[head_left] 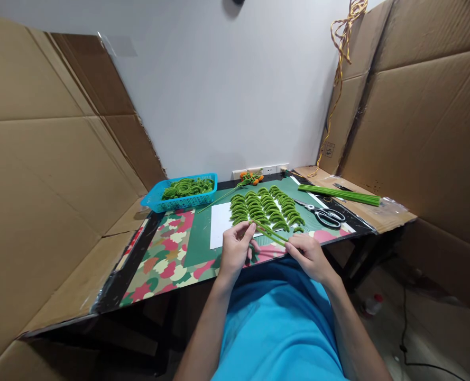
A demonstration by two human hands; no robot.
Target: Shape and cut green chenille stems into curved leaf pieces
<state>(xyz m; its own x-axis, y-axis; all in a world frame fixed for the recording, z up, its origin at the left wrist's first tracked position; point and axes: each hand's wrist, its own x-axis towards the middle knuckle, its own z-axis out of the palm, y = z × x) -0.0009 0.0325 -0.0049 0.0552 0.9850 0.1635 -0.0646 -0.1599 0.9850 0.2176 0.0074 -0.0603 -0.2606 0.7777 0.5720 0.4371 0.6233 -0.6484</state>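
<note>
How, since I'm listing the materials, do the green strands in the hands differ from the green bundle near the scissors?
The green strands are few; the green bundle groups many. The strands span the left hand and right hand; the bundle lies unheld. The strands bow slightly; the bundle looks nearly straight. Both are green.

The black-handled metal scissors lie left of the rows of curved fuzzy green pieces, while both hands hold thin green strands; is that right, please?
Not quite: the head view shows the scissors to the right of the curved green pieces. The left hand and right hand do hold the thin green strands.
</note>
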